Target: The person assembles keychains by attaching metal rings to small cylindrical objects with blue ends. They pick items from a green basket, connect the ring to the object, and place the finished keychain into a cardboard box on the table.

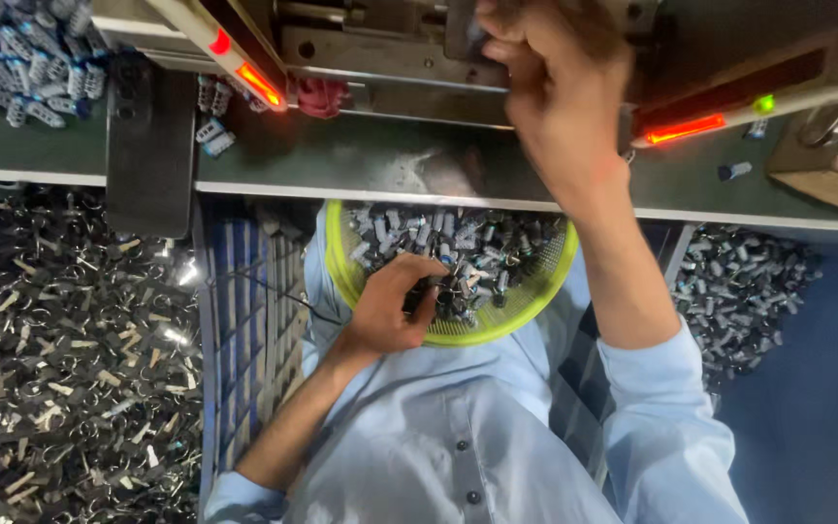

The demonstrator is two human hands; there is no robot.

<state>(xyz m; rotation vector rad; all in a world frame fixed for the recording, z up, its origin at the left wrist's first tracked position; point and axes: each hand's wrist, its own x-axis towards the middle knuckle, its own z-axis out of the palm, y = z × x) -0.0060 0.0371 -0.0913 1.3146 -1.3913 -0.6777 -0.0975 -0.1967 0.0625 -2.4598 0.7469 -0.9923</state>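
A yellow mesh basket [528, 295] rests on my lap, filled with several small dark and silver cylindrical parts [477, 254]. My left hand [393, 308] is down in the basket with its fingers curled around parts at the near left side. My right hand [555, 92] is raised to the metal machine [380, 49] on the bench, fingers pinched together at its grey fixture; whether a part sits between them is hidden.
A dark phone [149, 146] lies on the green bench [380, 165]. Orange lights [259, 85] glow on the machine. A pile of blue-grey parts [26, 63] sits top left. Scrap pieces [60, 359] cover the floor at left, more parts [744, 291] at right.
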